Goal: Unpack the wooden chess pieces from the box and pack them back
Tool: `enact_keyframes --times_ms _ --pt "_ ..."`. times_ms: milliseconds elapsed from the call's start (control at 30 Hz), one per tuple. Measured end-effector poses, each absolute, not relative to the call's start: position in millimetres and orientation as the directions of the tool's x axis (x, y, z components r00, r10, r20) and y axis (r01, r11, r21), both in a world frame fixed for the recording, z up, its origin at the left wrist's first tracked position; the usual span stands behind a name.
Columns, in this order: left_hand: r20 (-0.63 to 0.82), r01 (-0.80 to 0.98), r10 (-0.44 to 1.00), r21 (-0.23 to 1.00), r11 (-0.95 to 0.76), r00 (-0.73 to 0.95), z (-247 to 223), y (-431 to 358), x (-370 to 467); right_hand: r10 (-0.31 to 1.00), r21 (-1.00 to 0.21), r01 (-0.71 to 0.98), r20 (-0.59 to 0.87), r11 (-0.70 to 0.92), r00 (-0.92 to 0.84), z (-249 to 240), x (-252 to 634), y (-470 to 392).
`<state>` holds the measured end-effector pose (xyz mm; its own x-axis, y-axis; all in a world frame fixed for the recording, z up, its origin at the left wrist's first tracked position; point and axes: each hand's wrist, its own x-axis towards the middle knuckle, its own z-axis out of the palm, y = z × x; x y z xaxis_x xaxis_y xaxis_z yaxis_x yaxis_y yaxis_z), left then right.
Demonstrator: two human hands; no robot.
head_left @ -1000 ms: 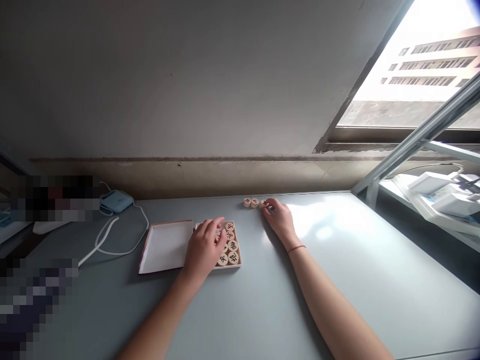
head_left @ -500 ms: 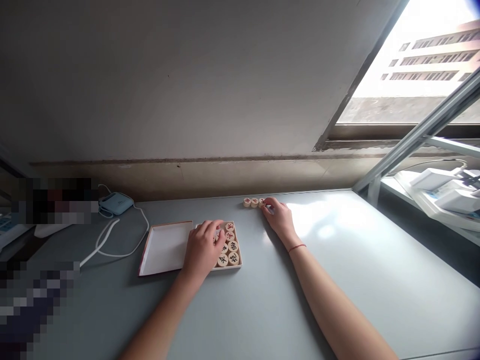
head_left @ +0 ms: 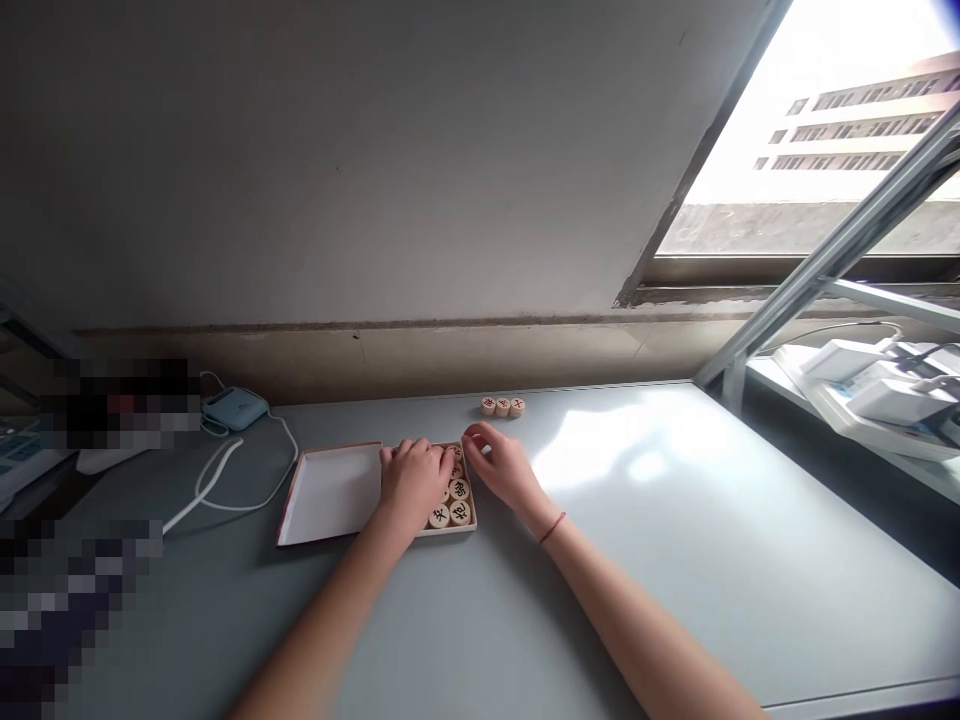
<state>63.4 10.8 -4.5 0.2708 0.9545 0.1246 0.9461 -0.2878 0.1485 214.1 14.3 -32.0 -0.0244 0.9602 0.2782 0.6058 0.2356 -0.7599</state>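
Observation:
A shallow box of round wooden chess pieces with red and black characters lies on the grey table. My left hand rests on the pieces in the box, fingers curled over them; whether it grips one I cannot tell. My right hand hovers at the box's far right corner, fingers apart and empty. Three pieces stand in a row near the table's back edge, beyond my right hand. The box's empty white lid lies beside it on the left.
A light blue device with a white cable sits at the back left. A grey wall rises behind the table. To the right are a window frame and white boxes on a shelf.
My right hand let go of the third piece in the back row and drew back left to the box. My left hand shifted slightly on the pieces.

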Motion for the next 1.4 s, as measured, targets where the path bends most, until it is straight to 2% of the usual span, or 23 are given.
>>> enact_keyframes --times_ms 167,233,300,367,500,633,700,833,933,1000,1133,1233,1300,1400 --pt "0.183 0.912 0.948 0.276 -0.305 0.261 -9 11 66 0.963 -0.774 0.592 0.269 0.223 -0.010 -36 210 15" --pt "0.245 0.887 0.937 0.331 -0.321 0.247 -10 11 65 0.951 -0.772 0.589 0.308 0.238 0.019 -36 210 15" --pt "0.332 0.848 0.920 0.409 -0.337 0.206 -11 11 62 0.913 -0.738 0.589 0.408 0.329 0.002 -34 208 13" --pt "0.384 0.764 0.911 0.540 -0.354 0.150 -11 11 59 0.859 -0.678 0.581 0.506 0.450 -0.076 -32 205 10" --pt "0.358 0.534 0.928 0.768 -0.353 0.099 -10 9 52 0.764 -0.565 0.577 0.621 0.590 -0.174 -28 199 6" --pt "0.363 0.428 0.932 0.841 -0.333 0.012 -10 7 51 0.699 -0.490 0.617 0.701 0.616 -0.140 -24 212 12" --pt "0.381 0.387 0.924 0.857 -0.340 -0.032 -11 7 51 0.699 -0.517 0.661 0.715 0.543 -0.015 -24 231 20" --pt "0.448 0.368 0.893 0.837 -0.405 -0.035 -14 10 48 0.729 -0.651 0.740 0.589 0.172 0.349 -38 278 37" --pt "0.485 0.417 0.874 0.799 -0.433 -0.022 -16 13 46 0.797 -0.658 0.753 0.441 -0.026 0.413 -54 301 45" --pt "0.481 0.451 0.876 0.784 -0.427 -0.007 -18 13 45 0.818 -0.644 0.762 0.402 -0.067 0.412 -59 303 47" --pt "0.475 0.582 0.875 0.688 -0.435 0.092 -19 11 47 0.818 -0.643 0.766 0.450 0.018 0.358 -49 282 41" --pt "0.497 0.672 0.842 0.552 -0.494 0.211 -18 8 49 0.859 -0.659 0.729 0.468 0.185 0.205 -29 249 27" --pt "0.516 0.700 0.815 0.479 -0.530 0.264 -17 5 51 0.892 -0.721 0.607 0.449 0.333 0.043 -17 226 15" --pt "0.553 0.730 0.781 0.399 -0.554 0.291 -15 3 52 0.918 -0.784 0.487 0.382 0.384 -0.108 -6 200 -1"
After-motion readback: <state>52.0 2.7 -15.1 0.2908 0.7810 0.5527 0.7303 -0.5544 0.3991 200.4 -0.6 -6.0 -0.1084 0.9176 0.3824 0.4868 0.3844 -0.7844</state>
